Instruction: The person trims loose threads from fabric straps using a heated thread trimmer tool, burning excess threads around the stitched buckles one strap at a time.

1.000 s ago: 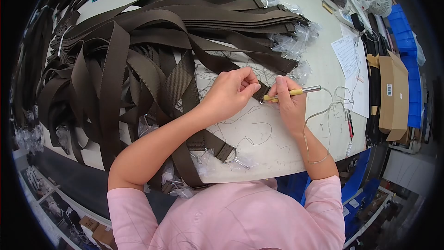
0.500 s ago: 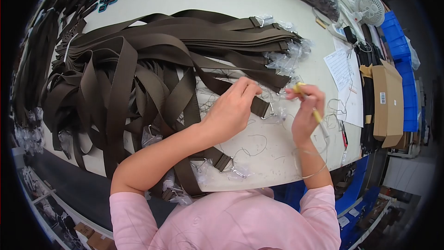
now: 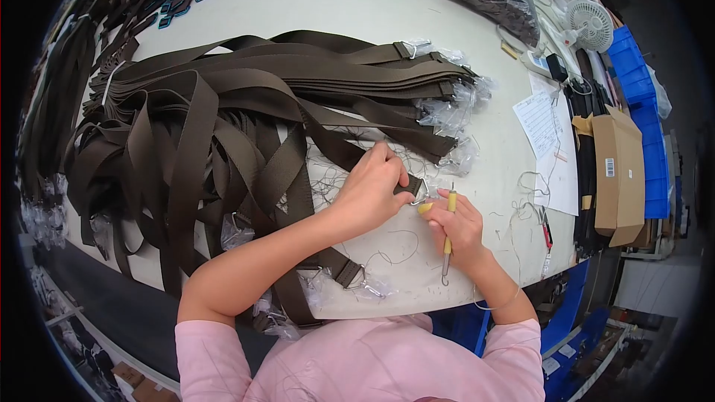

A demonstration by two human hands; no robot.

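Note:
My left hand (image 3: 372, 189) is closed on the end of a dark brown webbing strap (image 3: 337, 147), just behind its metal buckle (image 3: 418, 192). A clear plastic wrap clings around the buckle. Close by on the right, my right hand (image 3: 465, 232) grips a slim yellow-handled tool (image 3: 451, 204) with a thin metal tip pointing away from me and a hooked lower end. Something yellow covers one fingertip of that hand, near the buckle. Whether the tool touches the strap, I cannot tell.
A large heap of brown straps (image 3: 197, 134) covers the table's left side, with plastic-wrapped buckles (image 3: 465, 97) at the ends. Loose threads (image 3: 402, 247) lie in front. To the right are paper sheets (image 3: 542, 123), a cardboard box (image 3: 620, 171), blue bins (image 3: 634, 74) and a small fan (image 3: 590, 24).
My right hand has moved left and toward me, bringing the tool beside the buckle. The tool now points away from me. My left hand keeps its hold on the strap.

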